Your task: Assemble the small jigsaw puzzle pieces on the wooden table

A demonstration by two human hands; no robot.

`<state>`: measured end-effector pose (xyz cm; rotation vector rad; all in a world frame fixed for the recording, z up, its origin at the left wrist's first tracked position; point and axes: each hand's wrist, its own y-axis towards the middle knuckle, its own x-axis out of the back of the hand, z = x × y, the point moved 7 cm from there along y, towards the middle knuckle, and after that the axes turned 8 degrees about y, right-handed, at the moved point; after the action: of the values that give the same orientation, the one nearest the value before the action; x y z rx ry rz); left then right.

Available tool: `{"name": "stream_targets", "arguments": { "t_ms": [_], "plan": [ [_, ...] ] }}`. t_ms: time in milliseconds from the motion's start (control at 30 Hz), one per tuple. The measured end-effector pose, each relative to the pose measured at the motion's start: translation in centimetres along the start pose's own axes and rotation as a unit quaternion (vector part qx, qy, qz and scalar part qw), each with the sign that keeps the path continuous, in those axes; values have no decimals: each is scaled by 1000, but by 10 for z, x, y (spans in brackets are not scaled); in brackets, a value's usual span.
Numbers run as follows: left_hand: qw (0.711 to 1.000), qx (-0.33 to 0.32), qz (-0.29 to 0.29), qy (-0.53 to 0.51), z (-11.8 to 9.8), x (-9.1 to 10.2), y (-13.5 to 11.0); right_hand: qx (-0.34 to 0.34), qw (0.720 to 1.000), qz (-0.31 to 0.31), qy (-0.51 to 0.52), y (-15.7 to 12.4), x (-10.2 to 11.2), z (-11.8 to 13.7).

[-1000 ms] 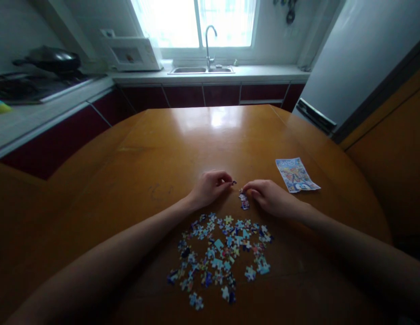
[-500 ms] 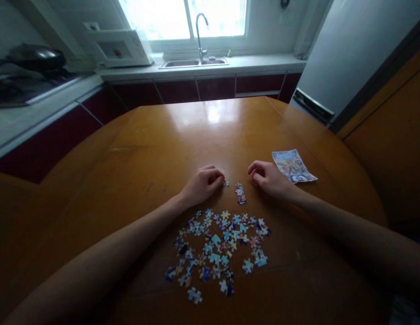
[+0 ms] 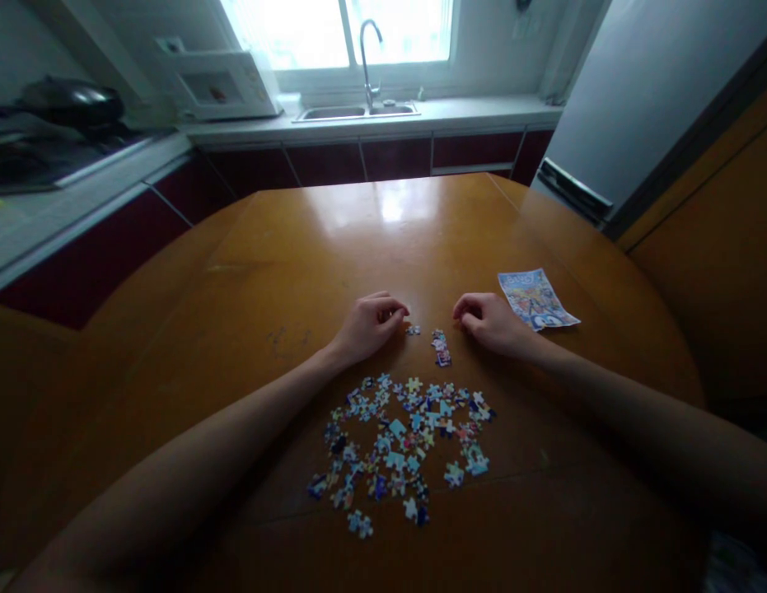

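Head view shows the strip (image 3: 441, 349) of joined puzzle pieces flat between the hands, well in from the table's far edge, its print too small to read. A small piece (image 3: 413, 329) lies just by the fingertips of the left hand (image 3: 369, 325); the right hand (image 3: 489, 321) is apart from the strip. Both grips are curled, palms hidden, so I cannot tell whether either is open or closed. One second ago, the right fingers were at the strip. Flat, knobbed pieces (image 3: 395, 459) spread toward the table's cut-off near edge. Toward its curved right edge lies a thin leaflet (image 3: 535, 296); the brown table (image 3: 284, 255) is shiny.
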<state>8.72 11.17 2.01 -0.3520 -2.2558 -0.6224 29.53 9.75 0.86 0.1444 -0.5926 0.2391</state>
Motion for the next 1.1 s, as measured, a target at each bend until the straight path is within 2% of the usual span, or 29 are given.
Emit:
{"name": "stream_targets", "arguments": {
  "t_ms": [833, 967, 1100],
  "plan": [
    [1000, -15, 11, 6, -2, -4, -1, -3, 1000, 10, -1, 0, 1, 3],
    [1000, -18, 11, 0, -2, -4, -1, -1, 999, 27, 21, 1, 1, -2],
    [1000, -19, 13, 1, -3, -3, -1, 3, 996, 74, 58, -1, -1, 0]
  ]
}}
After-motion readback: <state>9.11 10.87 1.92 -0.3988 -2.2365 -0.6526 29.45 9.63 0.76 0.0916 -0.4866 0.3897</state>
